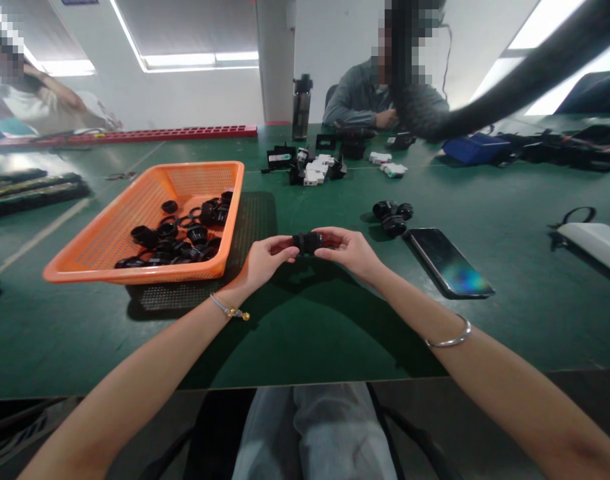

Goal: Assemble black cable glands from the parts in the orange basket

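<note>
— Black fitting (307,242): how many are in the hands?
— One. It lies crosswise just above the green bench (309,327), toward the near edge, between the left hand (265,261) and the right hand (349,251). The fingers of each hand are pinched narrowly on one end of it.
— And the orange basket (135,272)?
— One basket, just left of the left hand, standing on one dark perforated mat (257,220). A heap of black rings and nuts (185,237) lies in its right half. They overlap too much to count.
— Anything on the right?
— One small cluster of black fittings (393,217), about three pieces, just beyond the right hand. One dark phone (449,262) lies flat beside it. One white device (597,243) lies well apart, at the right edge.
— Farther back?
— One dark bottle (301,107) stands upright, with a scatter of white and black parts (317,170) in front of it. One red strip (135,135) runs along the far left. Two other people are at the far side; one grey sleeve (352,100) rests there.
— Does anything block the view?
— One thick, dark, blurred band (525,73) crosses the upper right corner. Each wrist wears one bracelet.
</note>
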Motion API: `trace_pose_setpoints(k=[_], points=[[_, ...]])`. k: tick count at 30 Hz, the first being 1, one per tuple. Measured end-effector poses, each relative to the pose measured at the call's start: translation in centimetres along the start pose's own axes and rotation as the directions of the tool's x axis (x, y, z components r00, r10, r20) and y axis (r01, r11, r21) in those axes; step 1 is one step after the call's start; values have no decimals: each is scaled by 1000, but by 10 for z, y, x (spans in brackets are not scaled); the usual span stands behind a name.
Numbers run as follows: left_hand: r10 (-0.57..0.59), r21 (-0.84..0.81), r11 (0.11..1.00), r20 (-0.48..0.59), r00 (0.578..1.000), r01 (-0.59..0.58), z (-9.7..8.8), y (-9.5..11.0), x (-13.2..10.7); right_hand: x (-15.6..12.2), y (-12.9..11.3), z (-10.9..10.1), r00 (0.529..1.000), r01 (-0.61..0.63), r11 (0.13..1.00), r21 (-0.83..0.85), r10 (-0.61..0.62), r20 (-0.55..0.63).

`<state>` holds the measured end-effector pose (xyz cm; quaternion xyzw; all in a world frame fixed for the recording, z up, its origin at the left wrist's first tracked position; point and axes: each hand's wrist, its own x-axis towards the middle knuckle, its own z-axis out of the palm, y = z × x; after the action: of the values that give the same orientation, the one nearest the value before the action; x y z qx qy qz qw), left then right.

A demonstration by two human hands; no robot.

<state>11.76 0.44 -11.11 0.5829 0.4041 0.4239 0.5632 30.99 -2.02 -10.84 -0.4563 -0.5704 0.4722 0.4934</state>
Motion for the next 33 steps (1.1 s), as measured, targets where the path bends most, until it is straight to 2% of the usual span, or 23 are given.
trace_pose_setpoints(k=[11, 28, 33], points=[[60, 36, 998, -3, 998, -60, -2, -2, -2, 0, 2, 0, 1000, -23, 1000, 5, 23, 11], [33, -95, 995, -15, 999, -34, -1, -2, 0, -5, -1, 0, 990, 94, 994, -63, -87, 110], [46, -99, 994, -1, 999, -46, -1, -2, -1, -5, -2, 0, 991, 85, 994, -62, -77, 113]])
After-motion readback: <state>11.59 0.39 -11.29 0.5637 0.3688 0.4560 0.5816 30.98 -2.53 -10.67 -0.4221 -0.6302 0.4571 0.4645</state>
